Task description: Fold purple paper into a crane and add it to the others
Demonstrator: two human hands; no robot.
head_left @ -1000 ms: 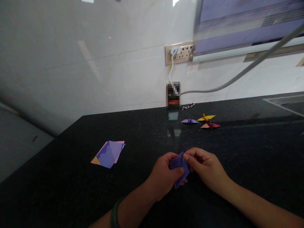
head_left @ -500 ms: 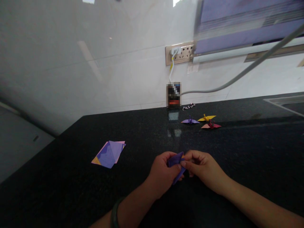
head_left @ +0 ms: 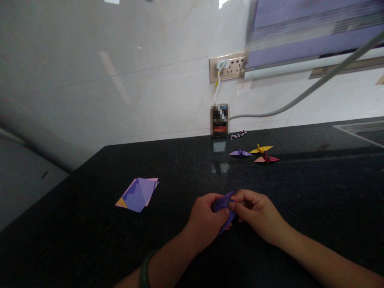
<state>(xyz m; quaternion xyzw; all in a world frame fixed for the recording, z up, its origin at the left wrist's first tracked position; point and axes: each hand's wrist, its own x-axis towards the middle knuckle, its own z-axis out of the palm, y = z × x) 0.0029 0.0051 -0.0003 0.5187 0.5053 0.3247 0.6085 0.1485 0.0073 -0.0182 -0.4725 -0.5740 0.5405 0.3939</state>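
A folded piece of purple origami paper (head_left: 223, 202) is held between both hands, just above the dark counter near its front. My left hand (head_left: 206, 220) is closed on its left side, the thumb lying across the front face. With thumb and index finger, my right hand (head_left: 258, 214) pinches the paper's right edge, where a small orange patch shows. The fingers behind the paper are mostly hidden. Farther back stand a purple paper crane (head_left: 240, 153), a yellow paper crane (head_left: 261, 149) and a red and pink paper crane (head_left: 266, 159).
Purple and pink paper sheets (head_left: 139, 195) lie in a stack on the counter (head_left: 90, 240) to the left. Against the tiled wall stands a small blurred-out device (head_left: 220, 121) with a grey cable (head_left: 294, 105). A beaded string (head_left: 239, 135) lies beside it. A wall socket (head_left: 228, 67) is above.
The folded purple paper has tilted slightly, and its upper tip has shifted a little to the right. Both hands keep their hold with almost no movement.
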